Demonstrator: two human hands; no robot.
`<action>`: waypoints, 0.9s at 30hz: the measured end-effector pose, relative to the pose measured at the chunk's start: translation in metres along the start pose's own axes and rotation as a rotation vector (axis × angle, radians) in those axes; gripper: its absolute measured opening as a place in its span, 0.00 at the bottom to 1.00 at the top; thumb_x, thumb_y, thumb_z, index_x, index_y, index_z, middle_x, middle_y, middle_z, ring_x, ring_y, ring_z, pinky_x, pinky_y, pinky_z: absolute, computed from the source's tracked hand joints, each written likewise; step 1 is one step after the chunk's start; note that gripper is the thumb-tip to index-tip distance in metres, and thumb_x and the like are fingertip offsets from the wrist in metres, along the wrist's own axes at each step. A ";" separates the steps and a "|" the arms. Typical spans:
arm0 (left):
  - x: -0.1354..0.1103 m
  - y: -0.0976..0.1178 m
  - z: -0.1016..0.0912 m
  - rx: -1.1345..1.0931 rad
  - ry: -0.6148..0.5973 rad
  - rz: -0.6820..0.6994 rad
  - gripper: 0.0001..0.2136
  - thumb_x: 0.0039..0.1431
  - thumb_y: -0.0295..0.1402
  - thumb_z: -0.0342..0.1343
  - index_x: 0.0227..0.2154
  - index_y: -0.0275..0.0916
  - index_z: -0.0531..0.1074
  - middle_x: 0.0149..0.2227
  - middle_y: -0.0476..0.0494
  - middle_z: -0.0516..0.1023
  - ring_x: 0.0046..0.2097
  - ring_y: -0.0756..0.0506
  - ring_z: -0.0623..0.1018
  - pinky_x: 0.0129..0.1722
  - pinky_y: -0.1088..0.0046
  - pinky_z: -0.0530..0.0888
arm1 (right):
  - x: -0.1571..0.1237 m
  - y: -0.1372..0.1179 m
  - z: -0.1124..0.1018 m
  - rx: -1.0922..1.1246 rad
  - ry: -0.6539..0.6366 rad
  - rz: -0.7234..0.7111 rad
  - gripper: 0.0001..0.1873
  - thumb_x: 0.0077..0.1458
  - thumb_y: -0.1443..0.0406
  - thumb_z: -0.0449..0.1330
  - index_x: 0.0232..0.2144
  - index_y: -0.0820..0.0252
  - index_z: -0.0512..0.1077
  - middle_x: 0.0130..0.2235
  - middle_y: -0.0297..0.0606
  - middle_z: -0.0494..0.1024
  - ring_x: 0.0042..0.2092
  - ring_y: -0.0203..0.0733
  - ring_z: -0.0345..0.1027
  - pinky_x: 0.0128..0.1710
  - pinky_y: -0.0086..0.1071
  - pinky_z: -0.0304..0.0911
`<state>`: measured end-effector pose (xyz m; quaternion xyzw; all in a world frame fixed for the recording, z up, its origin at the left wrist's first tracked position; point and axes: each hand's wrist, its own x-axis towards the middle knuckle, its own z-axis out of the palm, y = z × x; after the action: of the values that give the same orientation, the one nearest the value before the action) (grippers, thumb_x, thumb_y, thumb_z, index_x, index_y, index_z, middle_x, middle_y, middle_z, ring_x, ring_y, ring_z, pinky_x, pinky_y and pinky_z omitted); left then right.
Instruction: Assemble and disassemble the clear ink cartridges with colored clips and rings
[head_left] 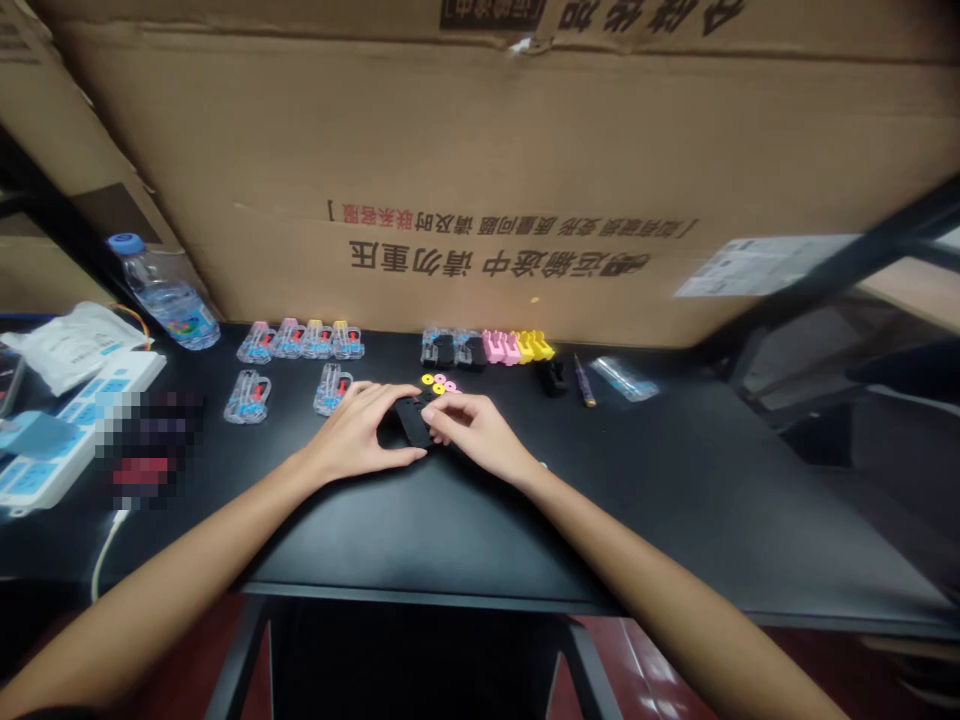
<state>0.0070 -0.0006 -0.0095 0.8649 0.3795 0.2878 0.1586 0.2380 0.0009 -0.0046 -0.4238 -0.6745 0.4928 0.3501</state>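
Observation:
My left hand (pixel 360 430) and my right hand (pixel 476 430) meet on a small black plastic part (pixel 411 418) that lies on the black table (pixel 675 500). Both hands have their fingers curled round it from either side. Small yellow and pink rings (pixel 439 383) lie just behind the part. Clear plastic pieces with red and blue insides (pixel 300 342) sit in a row at the back left, two more (pixel 332 388) nearer my left hand.
Pink and yellow clips (pixel 517 346) and clear-black pieces (pixel 450 348) line the back. A small screwdriver (pixel 584 382), a clear bag (pixel 624 378), a water bottle (pixel 161 293) and a white power strip (pixel 67 430) are around. A big cardboard box (pixel 525 180) stands behind.

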 end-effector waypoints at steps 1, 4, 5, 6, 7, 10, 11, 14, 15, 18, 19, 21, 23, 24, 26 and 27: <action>0.000 -0.001 -0.001 0.004 -0.001 -0.009 0.33 0.58 0.49 0.71 0.62 0.46 0.67 0.61 0.40 0.80 0.57 0.35 0.80 0.65 0.51 0.68 | 0.000 -0.001 -0.003 -0.039 0.006 -0.019 0.18 0.65 0.50 0.62 0.35 0.57 0.79 0.30 0.37 0.81 0.31 0.42 0.74 0.35 0.37 0.72; -0.001 -0.004 -0.006 0.032 -0.018 -0.046 0.32 0.57 0.52 0.70 0.60 0.47 0.68 0.59 0.40 0.81 0.58 0.33 0.79 0.66 0.48 0.67 | 0.002 -0.005 -0.032 -0.360 0.108 -0.145 0.16 0.68 0.52 0.59 0.37 0.55 0.80 0.37 0.40 0.85 0.36 0.46 0.78 0.40 0.39 0.72; -0.001 -0.005 -0.007 0.045 -0.031 -0.056 0.31 0.57 0.52 0.70 0.59 0.47 0.69 0.58 0.41 0.82 0.58 0.33 0.78 0.66 0.47 0.67 | 0.002 -0.005 -0.048 -0.531 0.186 -0.191 0.15 0.67 0.53 0.59 0.39 0.54 0.80 0.40 0.41 0.86 0.39 0.49 0.78 0.43 0.41 0.71; -0.001 -0.005 -0.009 0.057 -0.046 -0.063 0.30 0.57 0.53 0.70 0.58 0.47 0.69 0.57 0.41 0.82 0.57 0.33 0.78 0.66 0.46 0.67 | 0.002 -0.005 -0.067 -0.681 0.290 -0.190 0.13 0.66 0.55 0.59 0.39 0.54 0.80 0.43 0.43 0.86 0.43 0.52 0.79 0.45 0.43 0.71; -0.001 -0.006 -0.010 0.067 -0.061 -0.067 0.29 0.58 0.53 0.69 0.57 0.48 0.70 0.56 0.42 0.83 0.57 0.33 0.78 0.66 0.45 0.67 | 0.001 -0.002 -0.088 -0.795 0.404 -0.145 0.12 0.66 0.56 0.59 0.40 0.54 0.79 0.43 0.45 0.86 0.44 0.54 0.79 0.46 0.44 0.70; -0.001 -0.005 -0.010 0.083 -0.098 -0.064 0.28 0.57 0.53 0.69 0.56 0.48 0.70 0.53 0.42 0.83 0.57 0.32 0.77 0.66 0.44 0.67 | -0.002 0.012 -0.145 -1.000 0.653 0.130 0.12 0.60 0.54 0.63 0.38 0.55 0.75 0.43 0.49 0.84 0.45 0.58 0.78 0.42 0.44 0.69; -0.001 -0.005 -0.010 0.086 -0.105 -0.062 0.28 0.57 0.52 0.70 0.56 0.48 0.70 0.52 0.42 0.83 0.57 0.32 0.76 0.66 0.44 0.67 | -0.003 0.019 -0.159 -1.013 0.651 0.221 0.15 0.57 0.52 0.65 0.39 0.55 0.74 0.44 0.50 0.84 0.45 0.58 0.77 0.41 0.43 0.68; -0.001 -0.004 -0.009 0.081 -0.107 -0.048 0.28 0.57 0.52 0.70 0.57 0.48 0.71 0.50 0.42 0.83 0.56 0.32 0.77 0.66 0.45 0.67 | -0.005 0.034 -0.176 -0.975 0.547 0.360 0.19 0.52 0.52 0.69 0.40 0.54 0.70 0.39 0.44 0.84 0.40 0.55 0.77 0.37 0.41 0.65; 0.000 -0.003 -0.009 0.075 -0.106 -0.031 0.28 0.58 0.52 0.69 0.57 0.48 0.71 0.51 0.42 0.83 0.56 0.33 0.77 0.67 0.45 0.67 | -0.005 0.037 -0.175 -0.952 0.509 0.362 0.19 0.51 0.53 0.69 0.39 0.53 0.68 0.36 0.41 0.83 0.38 0.52 0.77 0.36 0.40 0.64; 0.000 -0.002 -0.010 0.057 -0.110 0.026 0.28 0.60 0.50 0.68 0.59 0.48 0.70 0.59 0.40 0.79 0.59 0.34 0.78 0.67 0.48 0.66 | -0.001 0.039 -0.160 -0.900 0.413 0.277 0.18 0.49 0.56 0.69 0.37 0.52 0.65 0.30 0.35 0.80 0.32 0.48 0.75 0.32 0.37 0.62; 0.000 -0.002 -0.011 0.056 -0.114 0.034 0.28 0.60 0.50 0.68 0.60 0.48 0.70 0.61 0.40 0.77 0.60 0.34 0.77 0.67 0.48 0.66 | 0.000 0.037 -0.153 -0.893 0.390 0.237 0.18 0.49 0.56 0.69 0.36 0.52 0.65 0.30 0.35 0.80 0.31 0.47 0.75 0.31 0.37 0.61; 0.000 -0.001 -0.011 0.059 -0.121 0.028 0.28 0.60 0.50 0.68 0.60 0.49 0.71 0.60 0.40 0.77 0.60 0.34 0.77 0.67 0.49 0.66 | 0.003 0.032 -0.139 -0.900 0.373 0.173 0.17 0.50 0.55 0.68 0.36 0.52 0.65 0.31 0.35 0.81 0.32 0.47 0.75 0.30 0.36 0.60; 0.000 0.000 -0.011 0.061 -0.131 0.016 0.28 0.59 0.50 0.69 0.60 0.50 0.72 0.58 0.41 0.79 0.60 0.34 0.77 0.66 0.49 0.67 | 0.005 0.024 -0.128 -0.915 0.395 0.140 0.18 0.53 0.52 0.68 0.36 0.52 0.66 0.33 0.37 0.81 0.33 0.49 0.76 0.29 0.36 0.58; 0.000 0.000 -0.011 0.061 -0.136 0.011 0.29 0.59 0.51 0.69 0.61 0.50 0.72 0.57 0.41 0.79 0.60 0.34 0.77 0.66 0.50 0.67 | 0.005 0.020 -0.122 -0.923 0.431 0.117 0.19 0.55 0.50 0.68 0.36 0.52 0.67 0.33 0.38 0.82 0.35 0.50 0.76 0.29 0.36 0.58; 0.000 -0.001 -0.010 0.056 -0.147 0.003 0.30 0.60 0.51 0.68 0.62 0.49 0.72 0.56 0.41 0.81 0.58 0.34 0.78 0.66 0.50 0.66 | 0.005 0.012 -0.110 -0.918 0.540 0.024 0.18 0.59 0.49 0.67 0.37 0.53 0.69 0.35 0.40 0.82 0.37 0.51 0.77 0.32 0.37 0.60; 0.000 -0.001 -0.009 0.053 -0.152 0.000 0.32 0.60 0.52 0.68 0.63 0.48 0.71 0.55 0.41 0.81 0.56 0.35 0.79 0.67 0.49 0.66 | 0.005 0.009 -0.102 -0.898 0.587 -0.039 0.16 0.61 0.50 0.66 0.37 0.54 0.70 0.36 0.40 0.82 0.38 0.50 0.77 0.33 0.37 0.62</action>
<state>0.0006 0.0002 -0.0031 0.8880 0.3741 0.2113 0.1639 0.3287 0.0448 0.0148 -0.6392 -0.7004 0.0097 0.3174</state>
